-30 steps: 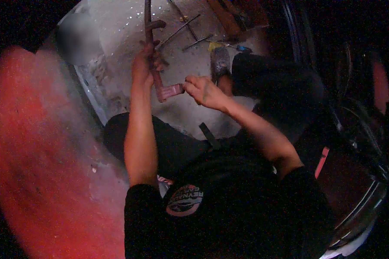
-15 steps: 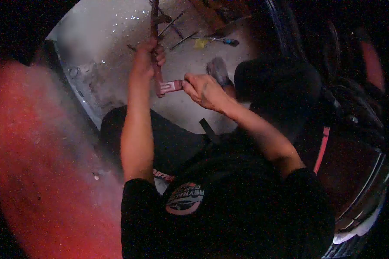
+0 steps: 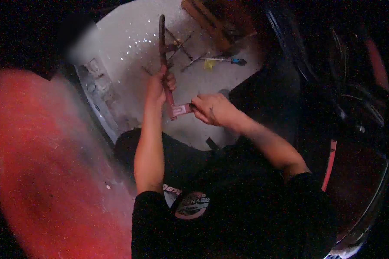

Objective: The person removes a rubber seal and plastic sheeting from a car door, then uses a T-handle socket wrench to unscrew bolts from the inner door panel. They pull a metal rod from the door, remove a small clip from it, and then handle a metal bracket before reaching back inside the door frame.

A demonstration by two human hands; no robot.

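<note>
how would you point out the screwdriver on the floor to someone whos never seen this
Start at the pale concrete floor at the top of the view, beyond the left hand gripping the long reddish bar. To the right of that bar lie thin grey metal rods. The screwdriver lies just past them, next to a yellow scrap, and it alone has a blue handle.

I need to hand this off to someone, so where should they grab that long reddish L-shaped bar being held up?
Probably the bare upper shaft of the reddish bar, coming from above: it stands nearly upright and is free there. The left hand wraps its middle, and the right hand pinches the short foot at the bottom.
</note>
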